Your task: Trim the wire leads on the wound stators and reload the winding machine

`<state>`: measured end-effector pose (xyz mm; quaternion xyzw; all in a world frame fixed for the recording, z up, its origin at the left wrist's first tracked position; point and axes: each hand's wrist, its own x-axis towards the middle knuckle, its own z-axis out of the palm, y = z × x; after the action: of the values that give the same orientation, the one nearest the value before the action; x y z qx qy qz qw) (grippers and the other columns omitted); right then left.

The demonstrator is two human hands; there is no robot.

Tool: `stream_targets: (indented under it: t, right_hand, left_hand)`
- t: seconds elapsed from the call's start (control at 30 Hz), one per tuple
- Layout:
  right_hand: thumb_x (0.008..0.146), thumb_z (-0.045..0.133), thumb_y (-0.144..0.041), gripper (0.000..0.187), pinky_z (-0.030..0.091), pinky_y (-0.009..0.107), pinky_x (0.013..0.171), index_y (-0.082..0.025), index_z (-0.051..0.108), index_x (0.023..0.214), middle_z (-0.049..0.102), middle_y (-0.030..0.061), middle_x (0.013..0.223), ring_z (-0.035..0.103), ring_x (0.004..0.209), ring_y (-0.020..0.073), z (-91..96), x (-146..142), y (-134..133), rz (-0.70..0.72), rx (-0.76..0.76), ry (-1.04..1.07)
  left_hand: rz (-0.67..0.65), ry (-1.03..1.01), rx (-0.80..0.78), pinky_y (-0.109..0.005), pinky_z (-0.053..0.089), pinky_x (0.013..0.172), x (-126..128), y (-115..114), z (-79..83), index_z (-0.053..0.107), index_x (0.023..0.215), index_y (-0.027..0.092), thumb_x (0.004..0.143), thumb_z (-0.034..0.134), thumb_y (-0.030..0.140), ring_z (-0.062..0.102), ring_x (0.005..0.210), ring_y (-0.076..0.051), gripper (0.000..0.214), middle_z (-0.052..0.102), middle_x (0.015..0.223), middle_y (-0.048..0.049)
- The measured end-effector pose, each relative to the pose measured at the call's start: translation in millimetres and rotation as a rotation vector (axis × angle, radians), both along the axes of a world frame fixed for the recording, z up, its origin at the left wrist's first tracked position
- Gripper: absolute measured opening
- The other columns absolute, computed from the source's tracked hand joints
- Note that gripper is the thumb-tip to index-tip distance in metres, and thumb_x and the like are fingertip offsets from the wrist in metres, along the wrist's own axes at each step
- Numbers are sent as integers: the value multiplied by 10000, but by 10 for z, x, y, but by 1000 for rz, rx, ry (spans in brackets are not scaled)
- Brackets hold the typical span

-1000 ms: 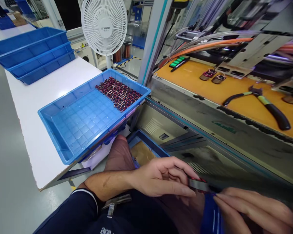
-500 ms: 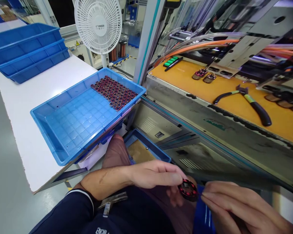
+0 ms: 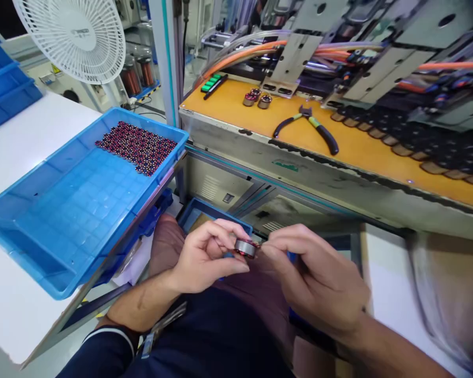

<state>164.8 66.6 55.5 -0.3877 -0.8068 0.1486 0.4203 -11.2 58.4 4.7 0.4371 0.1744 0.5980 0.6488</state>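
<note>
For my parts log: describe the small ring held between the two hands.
The ring is small and round, seen nearly edge-on: a grey, metallic-looking outer band with dark red bits at its rim. It is off any surface, pinched by the left hand on one side and by fingertips of the right hand on the other. Its centre is hidden.
</note>
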Motion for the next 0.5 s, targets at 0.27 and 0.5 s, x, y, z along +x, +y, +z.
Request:
stream_targets:
  t: [0.27, 0.5]
  right_hand:
    - [891, 624, -90, 141, 481, 216, 592, -194, 628, 795, 623, -10, 726, 596, 645, 102, -66, -88, -68, -17, -176, 291]
    - [860, 700, -266, 250, 454, 199, 504, -171, 608, 647, 574, -17, 591, 539, 536, 96, -134, -122, -91, 106, -850, 635]
  left_hand:
    - [198, 148, 118, -270, 599, 825, 31, 47, -28, 721, 1003, 216, 714, 811, 39, 714, 888, -134, 351, 710, 981, -36]
    - [168, 167, 134, -326, 597, 899, -5, 98, -61, 747, 1009, 250, 727, 798, 11, 720, 1072, -196, 373, 750, 1137, -48]
